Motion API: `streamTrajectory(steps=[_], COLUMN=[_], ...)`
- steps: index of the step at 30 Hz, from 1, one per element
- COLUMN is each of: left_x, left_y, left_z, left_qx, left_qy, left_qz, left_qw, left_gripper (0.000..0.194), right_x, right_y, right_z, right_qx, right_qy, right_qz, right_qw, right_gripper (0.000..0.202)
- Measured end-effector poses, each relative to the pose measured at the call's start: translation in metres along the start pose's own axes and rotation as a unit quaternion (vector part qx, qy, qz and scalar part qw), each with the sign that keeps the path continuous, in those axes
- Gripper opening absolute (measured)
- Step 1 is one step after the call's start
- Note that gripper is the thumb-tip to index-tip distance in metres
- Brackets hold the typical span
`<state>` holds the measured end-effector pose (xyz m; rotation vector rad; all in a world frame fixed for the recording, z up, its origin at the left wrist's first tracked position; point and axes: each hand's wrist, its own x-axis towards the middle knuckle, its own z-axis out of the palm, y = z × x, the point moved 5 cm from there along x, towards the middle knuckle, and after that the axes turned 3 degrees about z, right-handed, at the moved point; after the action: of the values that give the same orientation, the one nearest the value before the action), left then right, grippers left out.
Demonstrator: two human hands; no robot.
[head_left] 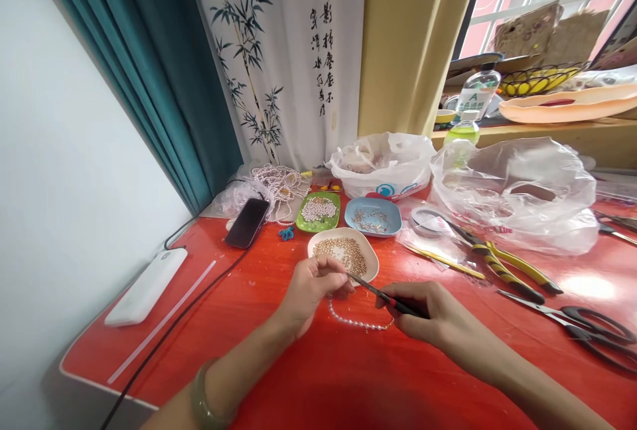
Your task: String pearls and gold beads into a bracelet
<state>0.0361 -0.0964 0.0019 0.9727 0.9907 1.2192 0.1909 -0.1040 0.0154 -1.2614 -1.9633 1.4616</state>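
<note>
1. Here's the bead strand (355,322), slung in a shallow curve between the two hands, just over or on the red table (279,377); I can't tell which.
2. Lovely look to it: small, pearly white beads in a single row, glossy, with a golden touch at the end beside the right hand (423,314).
3. Left hand (316,290): thumb and fingers pinched together at the strand's other end, though the exact grip is too small to read.
4. Right hand: clamped around the pliers (368,286), slim dark metal, red-and-black handles, tip right at the left hand's fingertips. Whether the jaws meet, I can't tell.
5. Just beyond the left hand, a cream dish (372,271) of shiny gold beads; farther out, a green dish (338,201) of pale beads.
</note>
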Motion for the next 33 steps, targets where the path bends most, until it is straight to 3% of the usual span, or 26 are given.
streamTrajectory(steps=[9,19,24,33], left_x=[0.0,0.001,0.001,0.002], left_y=[-0.002,-0.003,-0.003,-0.005], left_z=[-0.002,-0.002,-0.002,-0.004], left_qx=[-0.005,-0.025,-0.033,-0.031], left_qy=[0.003,0.004,0.011,0.007], left_qz=[-0.01,-0.028,-0.038,-0.036], left_qw=[1.0,0.999,0.999,0.999], left_gripper=[0.01,0.006,0.007,0.015], right_x=[0.001,-0.004,-0.002,-0.001], right_y=[-0.004,-0.013,-0.012,-0.01], right_z=[-0.003,-0.006,-0.005,-0.007], right_qx=[-0.02,-0.133,-0.152,-0.152], right_qy=[0.018,0.098,0.083,0.065], right_qz=[-0.017,-0.064,-0.07,-0.057], right_qw=[1.0,0.984,0.982,0.985], right_gripper=[0.015,0.023,0.028,0.017])
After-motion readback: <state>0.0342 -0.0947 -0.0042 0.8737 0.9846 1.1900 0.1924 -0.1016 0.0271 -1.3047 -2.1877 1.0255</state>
